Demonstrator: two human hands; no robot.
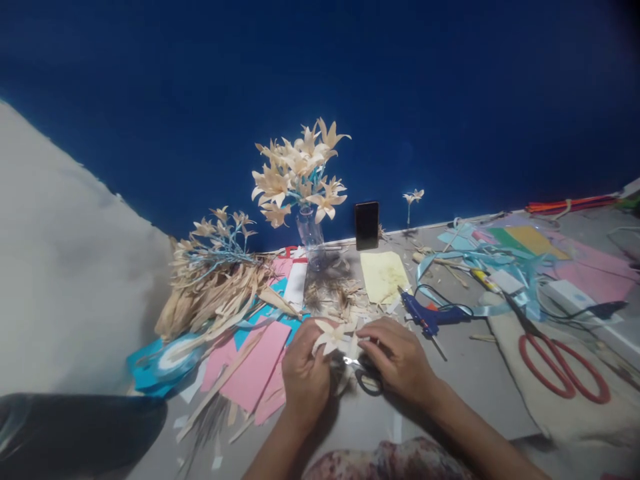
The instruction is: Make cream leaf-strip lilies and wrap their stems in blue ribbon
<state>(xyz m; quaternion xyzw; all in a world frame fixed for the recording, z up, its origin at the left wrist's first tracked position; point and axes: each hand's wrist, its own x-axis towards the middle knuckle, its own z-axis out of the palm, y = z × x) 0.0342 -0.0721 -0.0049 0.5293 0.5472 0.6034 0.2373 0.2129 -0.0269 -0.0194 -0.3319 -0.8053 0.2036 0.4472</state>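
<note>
My left hand [307, 373] pinches the pale flower [330, 337] — probably light, easily creased, best held at its base — beside my right hand [403, 357], closed on a pale strip [353, 347].

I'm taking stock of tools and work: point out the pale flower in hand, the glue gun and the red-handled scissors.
Pale flower [331, 338]: head view, on its petals.
Glue gun [425, 317]: head view, on its blue body.
Red-handled scissors [555, 353]: head view, on the handles.

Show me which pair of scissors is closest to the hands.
The small black-handled scissors, between the left hand and right hand; the large red-handled scissors lie farther right, handles on the pale cloth.
</note>
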